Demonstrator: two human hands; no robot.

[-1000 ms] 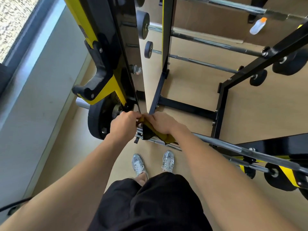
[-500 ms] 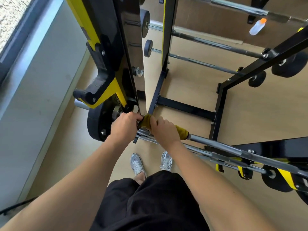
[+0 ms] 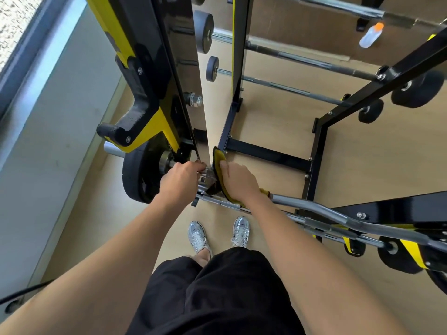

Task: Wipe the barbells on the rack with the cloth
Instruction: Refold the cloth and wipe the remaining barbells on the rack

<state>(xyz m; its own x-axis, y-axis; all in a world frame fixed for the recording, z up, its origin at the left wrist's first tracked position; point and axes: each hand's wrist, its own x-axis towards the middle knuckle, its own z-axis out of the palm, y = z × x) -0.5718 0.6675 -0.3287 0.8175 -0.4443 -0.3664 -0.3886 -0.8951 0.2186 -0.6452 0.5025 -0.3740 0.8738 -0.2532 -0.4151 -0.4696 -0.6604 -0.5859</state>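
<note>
A curved grey barbell [image 3: 321, 209] lies on the black and yellow rack [image 3: 396, 209] at waist height, with a black weight plate [image 3: 137, 175] at its left end. My left hand [image 3: 180, 181] is closed around the bar next to that plate. My right hand [image 3: 238, 181] presses a yellow and black cloth [image 3: 219, 163] around the bar just right of my left hand. One cloth corner sticks up above my thumb. More barbells [image 3: 290, 88] rest on the rack's far side.
A black and yellow rack upright [image 3: 145, 76] rises on the left, close to a grey wall [image 3: 48, 131]. A plastic bottle with an orange cap [image 3: 371, 36] lies on the wooden floor at the back. My two grey shoes [image 3: 217, 234] stand below the bar.
The cloth was draped under my right hand, then wrapped around the bar; now one corner stands up. The bar has rotated so its curved section shows at right. My left hand stayed in place.
</note>
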